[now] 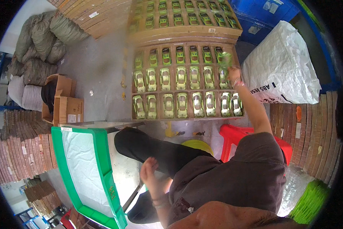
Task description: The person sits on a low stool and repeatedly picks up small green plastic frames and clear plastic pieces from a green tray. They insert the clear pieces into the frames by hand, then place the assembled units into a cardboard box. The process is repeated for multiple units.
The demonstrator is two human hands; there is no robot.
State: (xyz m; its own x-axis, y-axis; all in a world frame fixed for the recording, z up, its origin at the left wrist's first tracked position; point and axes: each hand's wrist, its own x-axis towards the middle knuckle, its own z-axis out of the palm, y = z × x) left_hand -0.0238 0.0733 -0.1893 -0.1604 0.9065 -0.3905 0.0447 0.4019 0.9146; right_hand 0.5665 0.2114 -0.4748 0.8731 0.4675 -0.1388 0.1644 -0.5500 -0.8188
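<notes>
The person's dark shirt (228,179) fills five o'clock, nearest the camera. At seven, the left hand (150,170) hovers over the lap, fingers loosely parted, nothing visible in them. At two, the right hand (234,73) has its fingers apparently clamped on a blurred green toy car (226,60), above the far right corner of the divided carton (186,118). A loose pinch could drop it onto the neighbouring cars (208,77); a tilted car could catch a divider and scuff.
</notes>
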